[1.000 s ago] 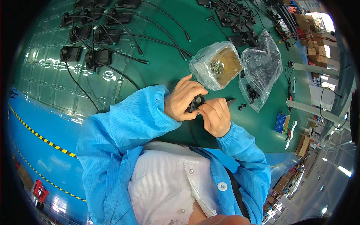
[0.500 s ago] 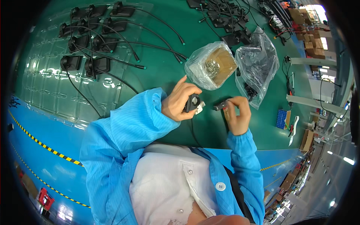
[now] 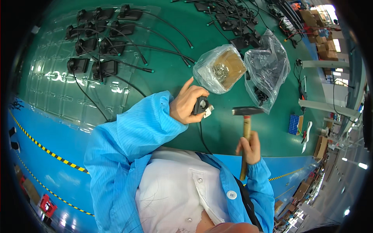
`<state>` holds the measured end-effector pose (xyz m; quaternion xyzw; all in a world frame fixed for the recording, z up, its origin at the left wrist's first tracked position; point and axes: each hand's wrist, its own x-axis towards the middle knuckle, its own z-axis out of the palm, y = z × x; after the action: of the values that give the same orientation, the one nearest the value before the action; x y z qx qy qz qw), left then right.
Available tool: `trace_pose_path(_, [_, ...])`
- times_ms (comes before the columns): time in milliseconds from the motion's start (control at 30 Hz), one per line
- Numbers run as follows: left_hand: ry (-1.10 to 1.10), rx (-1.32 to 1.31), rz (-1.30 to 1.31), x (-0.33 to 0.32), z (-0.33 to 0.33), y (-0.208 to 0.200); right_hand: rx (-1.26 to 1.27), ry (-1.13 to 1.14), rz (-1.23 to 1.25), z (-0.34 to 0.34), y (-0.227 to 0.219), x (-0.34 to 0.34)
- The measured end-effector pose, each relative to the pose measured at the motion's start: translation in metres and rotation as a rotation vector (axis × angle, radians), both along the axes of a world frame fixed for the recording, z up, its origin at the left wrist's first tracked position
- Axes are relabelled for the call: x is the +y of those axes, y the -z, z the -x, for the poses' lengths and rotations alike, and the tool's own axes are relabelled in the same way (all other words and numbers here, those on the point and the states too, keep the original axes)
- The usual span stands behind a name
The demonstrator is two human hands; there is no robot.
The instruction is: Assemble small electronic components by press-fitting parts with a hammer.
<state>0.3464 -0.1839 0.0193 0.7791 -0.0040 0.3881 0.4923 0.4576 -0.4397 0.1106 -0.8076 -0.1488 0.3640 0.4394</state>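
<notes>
My left hand [image 3: 184, 105] is closed around a small black plastic part [image 3: 199, 105] with a round opening, pinching it between thumb and fingers. A black cable [image 3: 203, 136] hangs from it toward the table's near edge. Beside the opening a small whitish piece [image 3: 208, 111] sticks out; I cannot make out what it is. My right hand [image 3: 251, 149] grips a hammer [image 3: 247, 123] partway down its wooden handle. The hammer's dark metal head points away from me, to the right of the black part and apart from it.
A plastic-lined box [image 3: 233, 66] of small metal pieces stands beyond my hands, with a clear bag [image 3: 268, 64] to its right. Clear trays [image 3: 50, 83] at the left carry several black cabled units [image 3: 105, 69]. More black units [image 3: 229, 19] lie at the back. A blue box [image 3: 293, 123] sits at the right.
My right hand has slid from near the hammer's head down its handle, toward me, and the whole head now shows. My left hand keeps its hold on the black part.
</notes>
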Motion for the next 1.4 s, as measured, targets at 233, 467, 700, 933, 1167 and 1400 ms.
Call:
trace_pose_path(233, [0.034,0.079,0.002,0.002,0.003,0.000,-0.589,-0.361,-0.058,0.027,-0.063,0.049])
trace_pose_path(467, [0.046,0.077,0.008,0.002,0.003,0.005,-0.755,-0.712,0.022,0.024,-0.065,0.063])
trace_pose_path(700, [0.042,0.066,0.001,0.002,0.001,0.006,-0.729,-0.650,0.022,0.026,-0.066,0.065])
trace_pose_path(933, [0.024,0.074,-0.006,0.001,0.002,0.005,-0.704,-0.637,-0.033,0.030,-0.073,0.065])
trace_pose_path(1167, [0.049,0.075,0.001,0.003,0.002,0.001,-0.642,-0.601,0.071,0.031,-0.054,0.067])
trace_pose_path(1400, [0.021,0.064,-0.006,0.002,0.002,0.001,-0.704,-0.599,-0.031,0.033,-0.056,0.061])
